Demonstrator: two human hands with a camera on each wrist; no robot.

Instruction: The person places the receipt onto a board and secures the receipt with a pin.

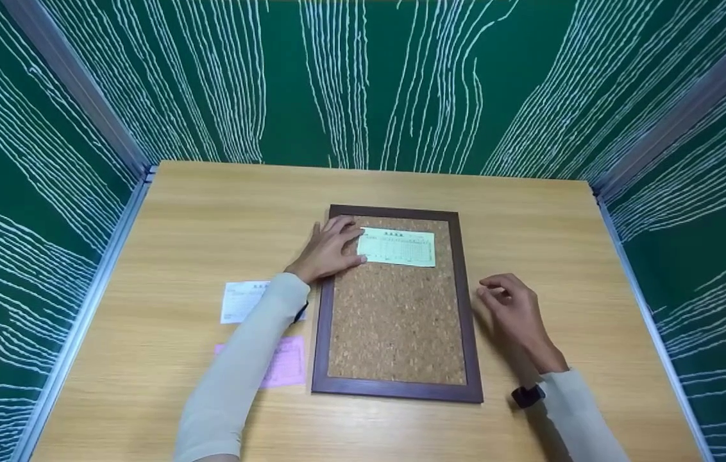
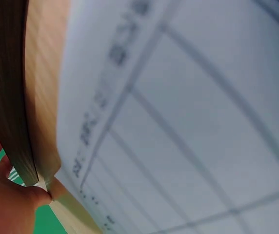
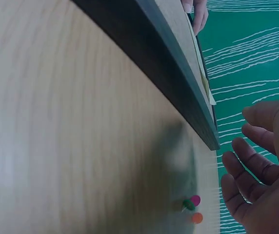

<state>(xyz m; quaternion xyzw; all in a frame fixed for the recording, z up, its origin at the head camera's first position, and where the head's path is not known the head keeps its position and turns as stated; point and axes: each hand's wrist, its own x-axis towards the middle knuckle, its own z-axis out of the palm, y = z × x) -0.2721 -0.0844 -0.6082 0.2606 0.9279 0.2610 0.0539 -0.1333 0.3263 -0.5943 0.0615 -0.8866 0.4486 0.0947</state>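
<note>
A cork board [image 1: 395, 327] in a dark brown frame [image 1: 471, 308] lies flat on the table. On its upper part is a pale green printed slip [image 1: 396, 246]. My left hand [image 1: 329, 249] reaches over the board's left side, with fingertips and thumb at the slip's left edge. My right hand [image 1: 515, 309] hovers right of the frame with loosely bent fingers and nothing in it. In the right wrist view, a green pushpin [image 3: 189, 204], a magenta pushpin [image 3: 195, 200] and an orange pushpin [image 3: 197, 218] sit on the table near that hand.
Left of the board lie a white printed slip [image 1: 241, 301] and a pink slip [image 1: 287, 364], both partly covered by my left sleeve [image 1: 241, 372]. Green walls [image 1: 395, 83] with white lines enclose the wooden table [image 1: 241, 212] at the back and sides.
</note>
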